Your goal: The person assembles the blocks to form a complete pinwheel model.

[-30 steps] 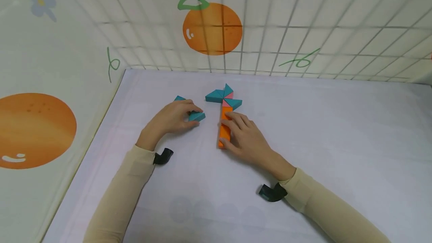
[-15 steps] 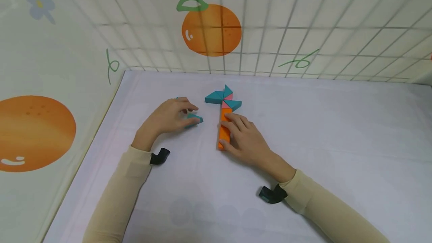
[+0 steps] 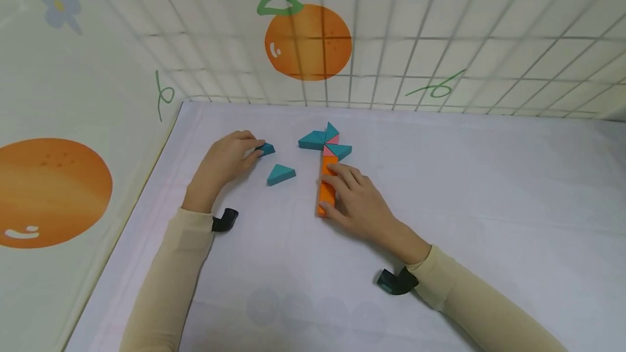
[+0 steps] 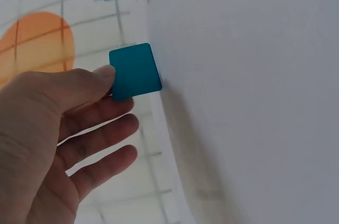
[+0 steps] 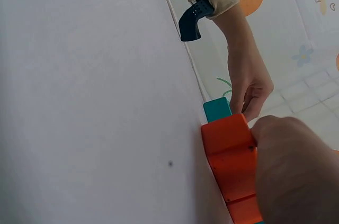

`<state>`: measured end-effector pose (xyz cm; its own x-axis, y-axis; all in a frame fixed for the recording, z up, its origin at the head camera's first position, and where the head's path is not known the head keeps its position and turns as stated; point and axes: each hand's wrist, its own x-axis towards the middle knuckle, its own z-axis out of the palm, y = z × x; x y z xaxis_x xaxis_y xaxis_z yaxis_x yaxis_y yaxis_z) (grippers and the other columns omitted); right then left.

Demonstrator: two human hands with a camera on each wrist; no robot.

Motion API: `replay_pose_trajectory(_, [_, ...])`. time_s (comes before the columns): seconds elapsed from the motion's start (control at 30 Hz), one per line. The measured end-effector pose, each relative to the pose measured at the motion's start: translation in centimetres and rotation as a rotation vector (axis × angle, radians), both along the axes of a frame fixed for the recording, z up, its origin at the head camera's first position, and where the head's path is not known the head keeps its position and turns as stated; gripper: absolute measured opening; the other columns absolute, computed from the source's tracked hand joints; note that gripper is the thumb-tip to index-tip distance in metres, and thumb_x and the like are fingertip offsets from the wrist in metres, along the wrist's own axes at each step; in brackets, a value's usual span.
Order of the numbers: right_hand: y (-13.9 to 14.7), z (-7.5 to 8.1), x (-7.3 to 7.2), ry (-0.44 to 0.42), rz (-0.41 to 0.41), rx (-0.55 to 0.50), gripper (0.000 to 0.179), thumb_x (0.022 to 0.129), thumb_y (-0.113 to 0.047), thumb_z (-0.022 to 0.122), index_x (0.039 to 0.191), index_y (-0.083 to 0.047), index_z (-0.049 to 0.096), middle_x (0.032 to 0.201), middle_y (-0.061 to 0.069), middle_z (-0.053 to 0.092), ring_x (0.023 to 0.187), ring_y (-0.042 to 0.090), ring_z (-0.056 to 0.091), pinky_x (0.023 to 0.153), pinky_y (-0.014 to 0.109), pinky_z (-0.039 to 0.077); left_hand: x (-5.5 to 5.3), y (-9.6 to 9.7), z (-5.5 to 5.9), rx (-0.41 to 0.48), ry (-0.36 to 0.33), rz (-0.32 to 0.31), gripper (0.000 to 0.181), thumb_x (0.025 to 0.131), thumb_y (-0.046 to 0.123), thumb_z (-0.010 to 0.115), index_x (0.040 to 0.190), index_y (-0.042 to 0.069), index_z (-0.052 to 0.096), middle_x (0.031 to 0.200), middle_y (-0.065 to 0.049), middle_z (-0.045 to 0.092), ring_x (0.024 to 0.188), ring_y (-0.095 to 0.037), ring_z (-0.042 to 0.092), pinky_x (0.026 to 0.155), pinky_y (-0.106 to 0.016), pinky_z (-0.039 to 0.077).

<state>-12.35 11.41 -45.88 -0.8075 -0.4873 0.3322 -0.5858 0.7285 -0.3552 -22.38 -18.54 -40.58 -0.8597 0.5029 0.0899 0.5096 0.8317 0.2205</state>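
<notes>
In the head view my left hand [image 3: 220, 162] pinches a small teal wedge block [image 3: 267, 149] between thumb and fingers at the left of the table. The left wrist view shows a square face of that teal block [image 4: 136, 70], the other fingers spread loosely beneath. A teal triangular block [image 3: 281, 174] lies loose just nearer to me. My right hand [image 3: 362, 205] holds a row of orange blocks [image 3: 326, 194], fingers bent over it and thumb at its near end. At the row's far end, teal blocks [image 3: 311, 140] and pink blocks [image 3: 329, 151] form a pinwheel shape.
A white cloth covers the table [image 3: 464, 194]. A gridded back wall [image 3: 391, 53] with a painted orange fruit [image 3: 308, 42] stands behind, and a pale side wall [image 3: 73, 96] rises at the left. Black curved pieces [image 3: 397, 281] stick out from the sleeve cuffs.
My left hand has let go of the teal triangular block, leaving it on the table, and moved left and away to pinch the other teal block. The right hand has stayed put.
</notes>
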Motion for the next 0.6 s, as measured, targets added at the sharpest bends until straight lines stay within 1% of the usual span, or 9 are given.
replay_pose_trajectory(0.1, [0.1,0.1,0.0,-0.008,-0.007,-0.001,0.052,0.092,-0.044,0.059,0.133,-0.012,0.055,0.143,0.01,0.045,0.132,0.028,0.042,0.101,0.046,0.046,0.0,1.0,-0.3,-0.009,0.006,-0.042,0.035,0.095,0.021,0.065,0.126,0.006,0.066,0.117,-0.012,0.067,0.11,-0.029,0.062,0.093,-0.043,0.053])
replay_pose_trajectory(0.2, [0.2,0.1,0.0,-0.011,-0.014,-0.003,0.051,0.092,-0.044,0.06,0.133,-0.013,0.055,0.143,0.01,0.046,0.132,0.029,0.042,0.102,0.047,0.045,0.3,2.0,-0.5,0.011,0.004,-0.098,0.038,0.096,0.025,0.063,0.129,0.006,0.064,0.117,-0.012,0.067,0.108,-0.028,0.063,0.091,-0.043,0.054])
replay_pose_trajectory(0.27, [0.2,0.1,0.0,-0.012,-0.017,-0.001,0.051,0.092,-0.044,0.06,0.133,-0.013,0.055,0.143,0.01,0.046,0.131,0.029,0.042,0.102,0.047,0.045,0.4,2.6,-0.5,0.026,-0.004,-0.121,0.04,0.096,0.027,0.063,0.131,0.007,0.063,0.116,-0.011,0.067,0.106,-0.027,0.063,0.09,-0.042,0.055])
replay_pose_trajectory(0.4, [0.2,0.1,0.0,-0.018,-0.015,0.005,0.051,0.093,-0.044,0.06,0.133,-0.014,0.055,0.143,0.009,0.045,0.132,0.028,0.042,0.102,0.046,0.045,0.7,2.9,-0.6,0.021,-0.004,-0.12,0.041,0.096,0.028,0.064,0.132,0.008,0.063,0.115,-0.01,0.067,0.103,-0.025,0.063,0.089,-0.04,0.055])
replay_pose_trajectory(0.5, [0.1,0.1,0.0,-0.026,-0.014,0.008,0.052,0.093,-0.045,0.06,0.134,-0.014,0.055,0.143,0.009,0.045,0.132,0.028,0.041,0.102,0.046,0.045,0.8,2.9,-0.6,0.021,0.0,-0.117,0.041,0.095,0.028,0.065,0.132,0.009,0.063,0.116,-0.01,0.067,0.104,-0.026,0.063,0.091,-0.041,0.054])
replay_pose_trajectory(0.57, [0.0,0.1,-0.1,-0.028,-0.011,0.009,0.052,0.093,-0.045,0.059,0.134,-0.014,0.055,0.144,0.009,0.045,0.132,0.028,0.041,0.102,0.046,0.045,0.9,2.9,-0.6,0.025,0.016,-0.125,0.04,0.096,0.028,0.064,0.131,0.009,0.064,0.117,-0.01,0.067,0.106,-0.027,0.064,0.092,-0.042,0.054])
replay_pose_trajectory(0.6, [0.0,0.1,-0.1,-0.027,-0.009,0.008,0.052,0.093,-0.045,0.059,0.134,-0.014,0.055,0.144,0.009,0.045,0.132,0.028,0.041,0.101,0.046,0.045,0.9,2.9,-0.6,0.033,0.038,-0.132,0.039,0.095,0.028,0.064,0.129,0.009,0.065,0.116,-0.01,0.068,0.105,-0.027,0.064,0.092,-0.042,0.054])
